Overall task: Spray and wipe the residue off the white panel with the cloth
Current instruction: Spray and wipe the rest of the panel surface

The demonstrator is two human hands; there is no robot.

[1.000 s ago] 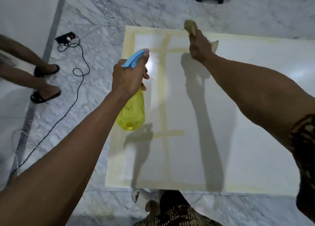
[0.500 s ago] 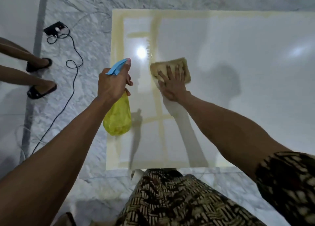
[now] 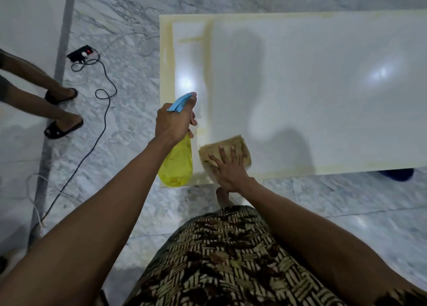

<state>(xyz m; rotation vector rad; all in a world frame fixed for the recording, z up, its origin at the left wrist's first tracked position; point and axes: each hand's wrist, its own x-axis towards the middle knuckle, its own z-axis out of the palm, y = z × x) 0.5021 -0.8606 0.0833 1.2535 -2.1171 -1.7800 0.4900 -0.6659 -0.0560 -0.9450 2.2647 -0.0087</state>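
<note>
Fingers of right hand (image 3: 227, 170) flat on cloth (image 3: 233, 145); left hand (image 3: 173, 123) grips spray bottle (image 3: 178, 164)

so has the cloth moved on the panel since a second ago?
Yes. The cloth came from the white panel's far edge down to its near edge.

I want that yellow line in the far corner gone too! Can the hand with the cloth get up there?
Probably yes. The right hand presses the cloth flat near the panel's near edge, and only bare panel lies between it and the residue stripe. It looks like a long stretch, though.
</note>
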